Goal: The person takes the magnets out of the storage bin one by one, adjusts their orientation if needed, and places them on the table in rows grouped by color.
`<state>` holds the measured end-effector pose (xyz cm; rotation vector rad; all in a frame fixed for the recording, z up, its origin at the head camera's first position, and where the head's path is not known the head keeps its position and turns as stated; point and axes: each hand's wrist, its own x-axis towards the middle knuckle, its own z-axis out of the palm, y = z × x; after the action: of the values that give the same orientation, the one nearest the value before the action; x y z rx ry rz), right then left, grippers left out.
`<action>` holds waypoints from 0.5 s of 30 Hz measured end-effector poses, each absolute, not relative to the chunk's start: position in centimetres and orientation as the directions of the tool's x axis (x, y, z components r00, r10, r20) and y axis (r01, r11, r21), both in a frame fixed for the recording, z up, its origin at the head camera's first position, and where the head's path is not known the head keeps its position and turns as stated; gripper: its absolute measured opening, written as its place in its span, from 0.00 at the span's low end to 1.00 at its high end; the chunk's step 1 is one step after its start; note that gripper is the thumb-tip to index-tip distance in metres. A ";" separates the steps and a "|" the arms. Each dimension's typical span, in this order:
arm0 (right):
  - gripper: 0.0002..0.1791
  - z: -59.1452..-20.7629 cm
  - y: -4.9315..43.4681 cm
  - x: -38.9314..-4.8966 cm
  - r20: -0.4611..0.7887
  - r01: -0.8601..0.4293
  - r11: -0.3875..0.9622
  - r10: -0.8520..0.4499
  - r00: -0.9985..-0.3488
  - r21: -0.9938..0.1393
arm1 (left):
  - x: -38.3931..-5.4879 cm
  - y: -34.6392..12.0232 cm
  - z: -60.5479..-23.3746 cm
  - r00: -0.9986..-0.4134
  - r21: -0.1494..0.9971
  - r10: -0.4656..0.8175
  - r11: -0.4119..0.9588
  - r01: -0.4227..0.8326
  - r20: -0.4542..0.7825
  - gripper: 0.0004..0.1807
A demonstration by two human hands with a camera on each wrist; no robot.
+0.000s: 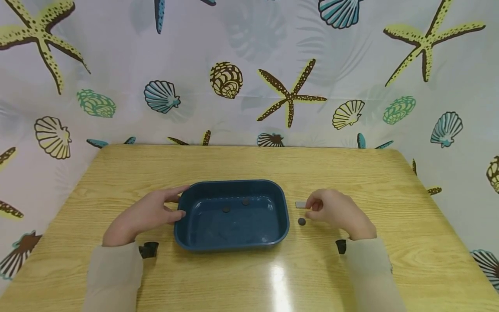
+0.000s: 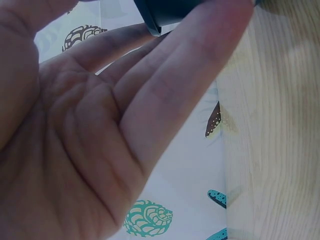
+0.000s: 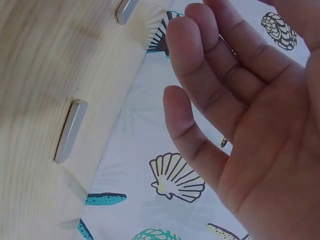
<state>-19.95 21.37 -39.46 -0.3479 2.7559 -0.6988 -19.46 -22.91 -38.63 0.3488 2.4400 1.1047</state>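
Note:
A dark blue rectangular tray (image 1: 231, 249) with rounded corners lies on the wooden table. Inside it are two dark round discs (image 1: 226, 209). My left hand (image 1: 150, 214) touches the tray's left end, its fingers fairly straight and spread, with the thumb at the rim. In the left wrist view, the tray (image 2: 170, 11) shows beyond the fingers. To the tray's right, my right hand (image 1: 337, 212) has its fingers bent, thumb and index tips apart, beside a grey flat bar (image 1: 300, 204) and a dark disc (image 1: 302, 221). A silvery bar (image 3: 71, 131) lies on the table in the right wrist view.
Another silvery bar (image 3: 126, 10) is partly cut off at the top of the right wrist view. The wooden table (image 1: 249, 164) backs onto a white cloth (image 1: 241, 112) printed with shells and starfish. Black wrist straps (image 1: 149, 249) show by the sleeves.

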 end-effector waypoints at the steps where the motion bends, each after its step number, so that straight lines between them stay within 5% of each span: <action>1: 0.05 -39.4 21.4 -20.0 -0.199 -0.170 0.852 -0.302 -0.932 -0.496 | -19.4 -22.9 -38.6 -0.873 0.759 0.397 0.649 0.049 -0.284 0.42; 15: 0.07 -38.8 20.5 -19.9 -0.106 -0.259 0.795 -0.373 -0.922 -0.549 | -19.4 -23.2 -38.9 -0.875 0.737 0.406 0.670 0.088 -0.264 0.42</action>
<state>-19.88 20.49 -38.80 -0.4947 2.7748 -0.8039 -19.42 -23.17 -38.89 0.3866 2.4762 1.0628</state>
